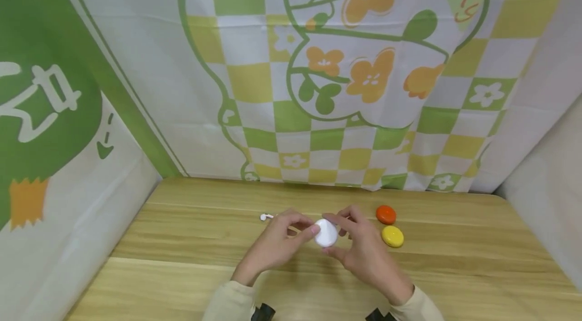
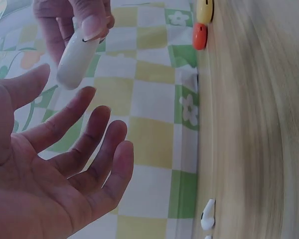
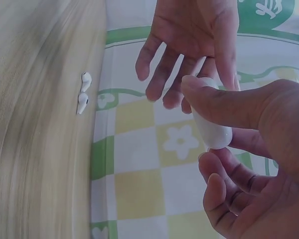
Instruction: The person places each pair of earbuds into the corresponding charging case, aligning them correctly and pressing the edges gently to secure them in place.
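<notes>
A white round earbud case (image 1: 327,235) is held above the table in front of me. My right hand (image 1: 367,253) pinches it between thumb and fingers; in the right wrist view the thumb lies along one face of the case (image 3: 215,133). My left hand (image 1: 275,247) is close on the other side, its thumb overlapping the case in the head view. From the left wrist view, the left hand's (image 2: 55,164) fingers are spread and a small gap separates them from the case (image 2: 75,63). Two white earbuds (image 3: 83,101) lie on the table beyond the left hand.
To the right on the wooden table (image 1: 182,240) lie a red round case (image 1: 386,215) and a yellow round case (image 1: 393,236), near each other. A patterned cloth (image 1: 291,124) hangs along the back edge. More cloth (image 1: 113,174) hangs at the left side.
</notes>
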Tool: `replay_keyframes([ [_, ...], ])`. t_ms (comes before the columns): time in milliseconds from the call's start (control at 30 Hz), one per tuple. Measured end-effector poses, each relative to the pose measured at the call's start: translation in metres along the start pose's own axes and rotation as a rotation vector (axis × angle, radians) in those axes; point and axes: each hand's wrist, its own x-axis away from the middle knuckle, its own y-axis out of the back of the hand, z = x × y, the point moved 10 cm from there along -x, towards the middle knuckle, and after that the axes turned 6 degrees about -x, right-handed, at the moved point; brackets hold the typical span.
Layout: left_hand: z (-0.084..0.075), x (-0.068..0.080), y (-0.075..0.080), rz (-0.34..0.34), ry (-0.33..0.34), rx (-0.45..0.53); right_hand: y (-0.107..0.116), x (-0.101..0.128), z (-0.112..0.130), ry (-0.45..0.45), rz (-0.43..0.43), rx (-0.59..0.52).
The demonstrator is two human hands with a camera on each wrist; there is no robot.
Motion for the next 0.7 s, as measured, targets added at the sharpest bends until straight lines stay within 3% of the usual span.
replay_keyframes([
  [400,-0.002,0.0,-0.003,0.023,-0.017,0.071,0.001,-0.001,0.006,0.032,-0.012,0.001],
  [600,-0.005,0.001,0.003,-0.039,-0.021,0.09,0.008,-0.002,0.002,0.045,-0.051,-0.101],
  [700,-0.005,0.002,0.006,-0.081,-0.008,0.091,0.012,-0.002,-0.005,0.003,-0.065,-0.186],
])
